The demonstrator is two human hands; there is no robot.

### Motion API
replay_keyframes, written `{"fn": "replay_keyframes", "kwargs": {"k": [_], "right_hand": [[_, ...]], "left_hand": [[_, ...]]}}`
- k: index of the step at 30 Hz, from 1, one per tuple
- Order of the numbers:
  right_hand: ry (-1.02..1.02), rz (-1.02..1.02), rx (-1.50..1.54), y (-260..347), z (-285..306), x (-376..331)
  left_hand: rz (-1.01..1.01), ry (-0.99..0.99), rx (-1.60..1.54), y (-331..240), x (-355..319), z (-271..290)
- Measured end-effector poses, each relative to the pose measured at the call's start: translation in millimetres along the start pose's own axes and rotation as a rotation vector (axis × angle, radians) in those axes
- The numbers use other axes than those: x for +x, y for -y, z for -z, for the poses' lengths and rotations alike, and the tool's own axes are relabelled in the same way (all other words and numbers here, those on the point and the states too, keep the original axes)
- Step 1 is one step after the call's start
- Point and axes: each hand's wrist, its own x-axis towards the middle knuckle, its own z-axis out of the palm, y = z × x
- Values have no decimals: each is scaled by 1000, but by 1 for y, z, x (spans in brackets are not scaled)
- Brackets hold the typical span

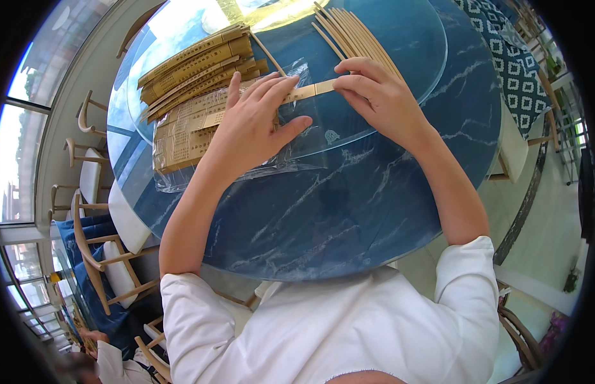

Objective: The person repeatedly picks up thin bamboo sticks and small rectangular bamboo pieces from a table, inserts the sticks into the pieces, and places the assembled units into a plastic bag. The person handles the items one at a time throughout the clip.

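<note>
a thin wooden chopstick [308, 91] in a tan paper sleeve was held across the glass turntable [406, 57] of the round blue marble table [349, 211]. the right hand [374, 96] was pinched shut on the bare end of the chopstick. the left hand [253, 125] was laid flat with its fingers spread, pressed down on the sleeve end and on a clear plastic bag [304, 144] under it, so nothing was gripped by it.

just beside the left hand, a pile of sleeved chopsticks [195, 67] was stacked, and more were seen inside the plastic bag. a bunch of bare chopsticks [352, 32] was spread near the far edge of the glass.

the thin paper sleeve could be torn or crumpled if the stick were pushed at a slant. the plastic bag looked slippery on the glass, so it could be slid away under the flat hand. the pile beside it could be knocked over by the wrist. the bare sticks could be rolled off the smooth glass if they were bumped.
</note>
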Motion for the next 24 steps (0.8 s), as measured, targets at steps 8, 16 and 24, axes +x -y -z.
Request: {"fn": "replay_keyframes", "kwargs": {"k": [8,16,24], "right_hand": [[39,-44,-104,-1,1,-3],[228,-324,-405,9,24,-19],[211,-335,-513,16,21,-23]], "left_hand": [[-67,-77,-134,4,27,-32],[-13,-52,-191,2,27,-33],[-58,-83,-133,2,26,-34]]}}
